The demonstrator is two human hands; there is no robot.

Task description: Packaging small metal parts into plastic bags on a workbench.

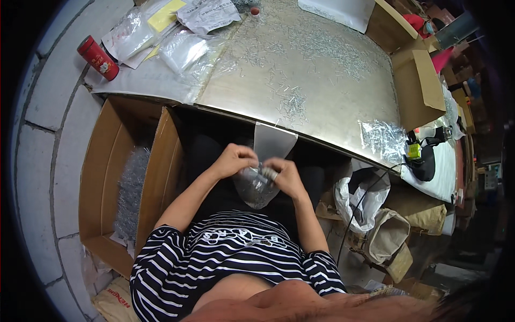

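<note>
Over my lap, just below the table's front edge, hangs a clear plastic bag (254, 194) with something greyish inside that I cannot make out. My left hand (235, 160) pinches the bag's upper left part, fingers slightly blurred. From the other side my right hand (284, 176) has its fingers closed on the bag's top, close to the left fingertips. Directly beyond the hands a pale grey chute-like sheet (274, 140) slopes down from the table edge. Small thin metal pins (292, 103) lie in a heap on the table above it.
More pins are scattered over the metal table (236, 91). A cardboard box (96, 177) holding filled bags stands at left. A red tumbler (98, 58) and plastic bags (185, 51) lie far left. At right are a pin-filled packet (383, 138), a cardboard barrier (421, 88) and open sacks (387, 236).
</note>
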